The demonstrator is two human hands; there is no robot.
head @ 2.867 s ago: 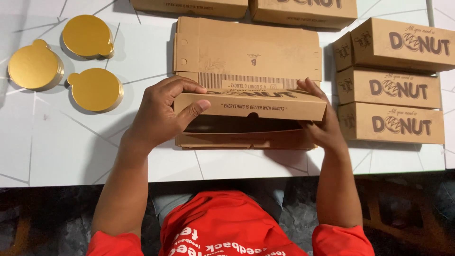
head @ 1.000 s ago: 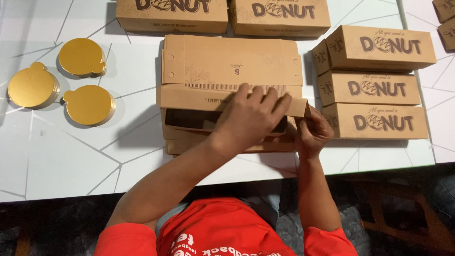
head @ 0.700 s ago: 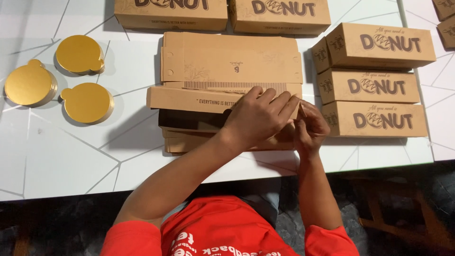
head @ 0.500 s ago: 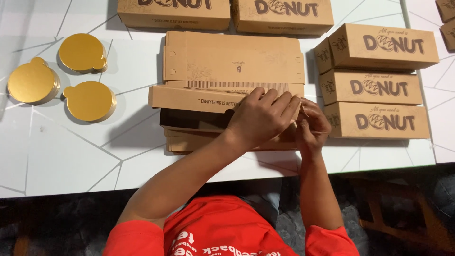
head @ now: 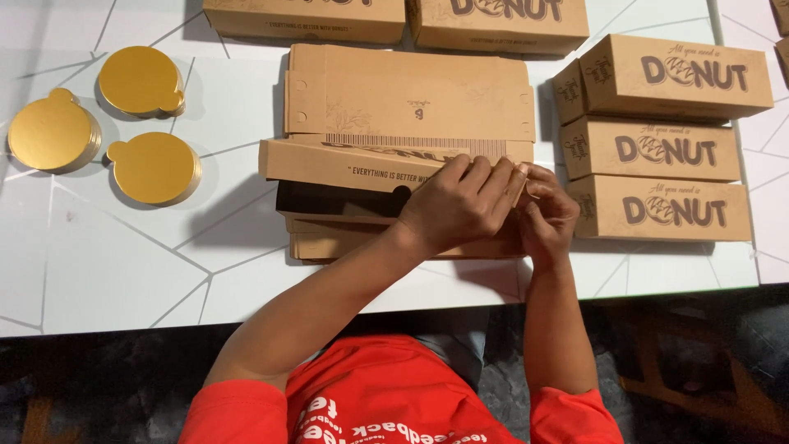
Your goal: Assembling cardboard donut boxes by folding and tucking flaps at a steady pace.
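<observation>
A half-folded brown cardboard box (head: 345, 164) lies on a stack of flat box blanks (head: 329, 238) near the table's front edge. Its dark inside shows at the left. My left hand (head: 460, 201) reaches across and presses on the box's right end, fingers curled over the front wall. My right hand (head: 546, 210) pinches the small end flap at the same right corner, touching the left hand's fingertips. The box's flat lid panel (head: 411, 90) lies open toward the far side.
Three stacks of round gold cake boards (head: 152, 168) sit at the left. Three folded brown boxes (head: 657, 148) are lined up at the right, two more (head: 394, 16) along the far edge. The white table (head: 123, 279) has thin crack-like lines.
My left hand moved from the box's left end across to its right end, joining the right hand there. The box has risen slightly and its front wall now stands up.
</observation>
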